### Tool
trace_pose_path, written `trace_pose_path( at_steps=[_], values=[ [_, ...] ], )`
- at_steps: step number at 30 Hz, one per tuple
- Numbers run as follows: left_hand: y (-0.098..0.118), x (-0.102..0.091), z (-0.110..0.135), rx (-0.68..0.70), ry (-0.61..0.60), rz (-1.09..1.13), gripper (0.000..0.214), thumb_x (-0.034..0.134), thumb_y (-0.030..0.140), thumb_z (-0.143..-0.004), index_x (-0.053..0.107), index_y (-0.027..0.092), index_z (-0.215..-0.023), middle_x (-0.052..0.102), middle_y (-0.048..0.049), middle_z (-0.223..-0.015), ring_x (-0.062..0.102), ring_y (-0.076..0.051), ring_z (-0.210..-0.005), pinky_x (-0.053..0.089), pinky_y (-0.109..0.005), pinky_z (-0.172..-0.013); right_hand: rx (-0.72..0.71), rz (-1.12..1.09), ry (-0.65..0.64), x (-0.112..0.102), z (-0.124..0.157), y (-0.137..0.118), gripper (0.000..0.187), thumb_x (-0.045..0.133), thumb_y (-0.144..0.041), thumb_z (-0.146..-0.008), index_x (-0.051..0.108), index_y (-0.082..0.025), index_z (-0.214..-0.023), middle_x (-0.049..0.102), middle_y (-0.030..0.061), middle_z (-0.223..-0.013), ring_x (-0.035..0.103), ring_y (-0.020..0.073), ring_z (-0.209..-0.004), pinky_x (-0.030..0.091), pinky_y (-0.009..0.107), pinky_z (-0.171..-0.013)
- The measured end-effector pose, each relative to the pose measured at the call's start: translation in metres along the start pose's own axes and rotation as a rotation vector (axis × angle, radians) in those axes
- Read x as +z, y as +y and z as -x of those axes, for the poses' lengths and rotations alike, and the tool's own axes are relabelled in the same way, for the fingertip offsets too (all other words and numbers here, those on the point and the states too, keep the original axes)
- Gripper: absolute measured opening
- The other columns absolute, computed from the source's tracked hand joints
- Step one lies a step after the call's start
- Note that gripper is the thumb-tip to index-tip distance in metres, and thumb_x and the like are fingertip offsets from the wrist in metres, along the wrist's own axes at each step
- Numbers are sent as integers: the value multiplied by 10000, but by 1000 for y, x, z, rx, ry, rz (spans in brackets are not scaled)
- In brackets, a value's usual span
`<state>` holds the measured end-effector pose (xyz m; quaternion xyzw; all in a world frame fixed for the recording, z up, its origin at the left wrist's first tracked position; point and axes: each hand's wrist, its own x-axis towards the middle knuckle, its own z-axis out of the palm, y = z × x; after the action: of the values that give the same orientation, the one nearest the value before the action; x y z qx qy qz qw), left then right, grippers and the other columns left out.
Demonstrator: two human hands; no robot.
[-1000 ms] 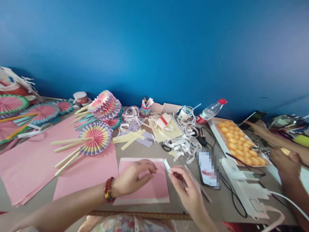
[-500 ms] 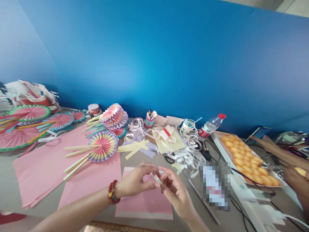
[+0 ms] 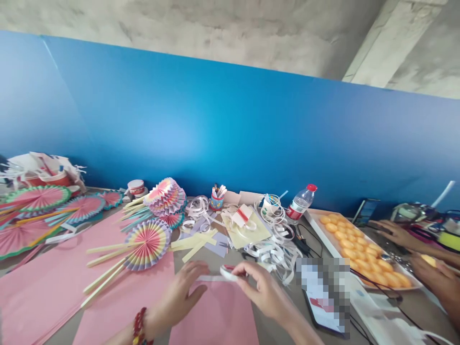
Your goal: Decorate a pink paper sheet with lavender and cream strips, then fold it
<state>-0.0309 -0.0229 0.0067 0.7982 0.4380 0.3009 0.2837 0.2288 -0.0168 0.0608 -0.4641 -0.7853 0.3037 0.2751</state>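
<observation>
A small white curled paper strip (image 3: 227, 275), a bit blurry, seems pinched by the right hand (image 3: 259, 289) over the far edge of the flat pink paper (image 3: 217, 314). The left hand (image 3: 179, 299) is loosely opened, and the paper should be kept flat; the grey table (image 3: 295, 293) is backed by a smooth blue wall (image 3: 215, 129).

Along the far edge of my table (image 3: 269, 333) is a blue wall (image 3: 215, 129). Near that edge I see a bottle (image 3: 301, 205) with a red lid and a white tray (image 3: 321, 235) of orange lumps (image 3: 348, 243). A phone (image 3: 319, 302) lies closer to me.
</observation>
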Motion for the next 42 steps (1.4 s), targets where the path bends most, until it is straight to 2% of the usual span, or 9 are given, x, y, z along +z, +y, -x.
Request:
trace_pose_path(
  at_steps=[4, 6, 9, 12, 14, 18, 21, 29, 42],
  values=[
    [-7, -3, 21, 138, -140, -273, 446, 513, 238, -941, 479, 280, -1383, 521, -63, -1428, 460, -261, -1332, 391, -463, -1127, -280, 323, 250, -22, -31, 18, 217, 424, -248, -981, 636, -236, -1028, 683, 86, -1083, 627, 219, -1021, 498, 351, -872],
    [-3, 0, 29, 171, -226, -313, 579, 565, 268, -916, 375, 290, -1463, 459, -56, -1487, 434, -269, -1360, 348, -491, -1156, -328, 529, 379, -36, -53, 29, 245, 414, -238, -979, 647, -218, -1051, 690, 90, -1022, 621, 223, -1007, 494, 364, -890],
    [3, 5, 35, 136, -299, -346, 685, 605, 289, -888, 304, 279, -1504, 385, -59, -1533, 394, -284, -1391, 325, -504, -1168, -247, 768, 469, -52, -83, 43, 319, 380, -210, -971, 673, -198, -1097, 690, 106, -1031, 609, 242, -1014, 458, 412, -967],
    [7, 6, 37, 53, -312, -377, 662, 580, 314, -908, 310, 234, -1507, 338, -86, -1553, 359, -293, -1411, 304, -503, -1179, -153, 799, 509, -38, -87, 51, 428, 353, -232, -971, 564, -160, -1337, 573, 172, -1329, 473, 352, -1248, 363, 558, -1039],
    [9, 5, 36, 53, -333, -387, 693, 568, 359, -918, 269, 206, -1525, 269, -104, -1578, 301, -298, -1438, 275, -500, -1191, -151, 811, 386, -10, -70, 53, 501, 311, -262, -990, 406, -198, -1478, 464, 117, -1471, 381, 340, -1354, 336, 551, -1083],
    [13, 9, 28, 99, -385, -405, 863, 570, 498, -899, 118, 173, -1559, 125, -123, -1608, 169, -321, -1477, 203, -522, -1203, -312, 696, -38, 58, -13, 52, 584, 329, -347, -1010, 162, -236, -1559, 374, 44, -1539, 389, 242, -1384, 384, 436, -1105],
    [10, 15, 21, 124, -433, -408, 938, 508, 632, -887, 79, 139, -1559, 140, -154, -1602, 170, -319, -1477, 174, -504, -1207, -321, 672, -127, 83, 15, 51, 686, 395, -422, -990, 97, -190, -1563, 291, 73, -1568, 348, 255, -1410, 347, 443, -1136],
    [-15, 7, 43, 93, -365, -543, 891, 451, 654, -904, 118, 148, -1556, 213, -143, -1591, 246, -302, -1457, 179, -482, -1202, -261, 727, -140, 67, 28, 57, 762, 368, -565, -973, 59, -194, -1563, 229, 90, -1585, 301, 281, -1430, 274, 494, -1148],
    [-38, -1, 61, 114, -88, -757, 866, 362, 715, -901, 256, 131, -1532, 361, -166, -1530, 345, -311, -1411, 158, -483, -1193, -215, 764, -39, 60, 51, 71, 762, 361, -563, -973, 68, -181, -1564, 262, 109, -1578, 315, 282, -1421, 204, 511, -1163]
  ],
)
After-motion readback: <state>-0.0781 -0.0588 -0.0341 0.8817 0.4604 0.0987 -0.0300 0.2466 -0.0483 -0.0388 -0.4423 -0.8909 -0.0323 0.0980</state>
